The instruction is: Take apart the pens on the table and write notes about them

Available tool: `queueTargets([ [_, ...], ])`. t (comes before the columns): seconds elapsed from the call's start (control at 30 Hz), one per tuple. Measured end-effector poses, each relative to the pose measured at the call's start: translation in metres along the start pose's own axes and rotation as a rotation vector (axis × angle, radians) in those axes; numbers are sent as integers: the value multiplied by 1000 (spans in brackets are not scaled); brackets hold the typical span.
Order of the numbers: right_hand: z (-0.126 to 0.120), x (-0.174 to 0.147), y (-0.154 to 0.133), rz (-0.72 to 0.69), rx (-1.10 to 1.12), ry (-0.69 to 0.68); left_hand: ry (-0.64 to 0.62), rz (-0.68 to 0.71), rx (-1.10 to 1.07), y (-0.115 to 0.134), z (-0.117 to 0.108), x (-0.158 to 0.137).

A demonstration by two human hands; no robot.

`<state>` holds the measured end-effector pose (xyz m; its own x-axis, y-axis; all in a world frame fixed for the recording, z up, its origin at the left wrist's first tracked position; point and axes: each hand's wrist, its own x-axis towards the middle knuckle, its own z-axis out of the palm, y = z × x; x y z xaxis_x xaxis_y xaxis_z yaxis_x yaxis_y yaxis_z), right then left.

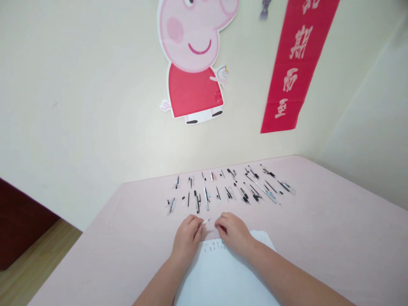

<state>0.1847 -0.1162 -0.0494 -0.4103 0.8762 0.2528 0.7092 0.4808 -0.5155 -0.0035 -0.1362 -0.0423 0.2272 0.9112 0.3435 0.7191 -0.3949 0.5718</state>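
My left hand [187, 239] is closed around a slim white pen [206, 221], whose dark, pointed tip sticks out to the right. A short gap away, my right hand [235, 231] has its thumb and fingers pinched together. Whatever it may hold is mostly hidden by the fingers. Both hands are over the top edge of a white sheet of paper [225, 278], which bears short rows of small dark marks near that edge. The forearms rest across the paper's two sides.
Beyond my hands, two rows of pens and pen parts lie on the pale pink table [134, 238], among them a black pen [196, 203] and a white-and-blue pen [206, 199]. A wall with a cartoon pig cutout [196, 91] and a red banner [295, 76] rises behind the table.
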Motion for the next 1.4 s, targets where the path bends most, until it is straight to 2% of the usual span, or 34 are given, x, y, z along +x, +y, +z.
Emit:
queueTargets([
  [0.37,-1,1,1,-25,26,22,11,0,-25,-3,1,0],
  [0.53,-3,1,0,-3,123,121,-1,-2,-15,-1,0,-1],
  [0.67,-6,0,-2,-100,215,176,-31,2,12,3,-1,-1],
  [0.87,-4,0,-4,-194,274,162,-59,45,74,6,-3,-2],
  [1.2,-8,2,-5,-157,277,132,-66,64,112,6,-1,-2],
  [1.33,-5,4,-2,-111,385,196,-37,52,89,4,-2,-2],
  [1.4,-2,7,2,-31,498,231,-14,47,74,1,-2,-1],
])
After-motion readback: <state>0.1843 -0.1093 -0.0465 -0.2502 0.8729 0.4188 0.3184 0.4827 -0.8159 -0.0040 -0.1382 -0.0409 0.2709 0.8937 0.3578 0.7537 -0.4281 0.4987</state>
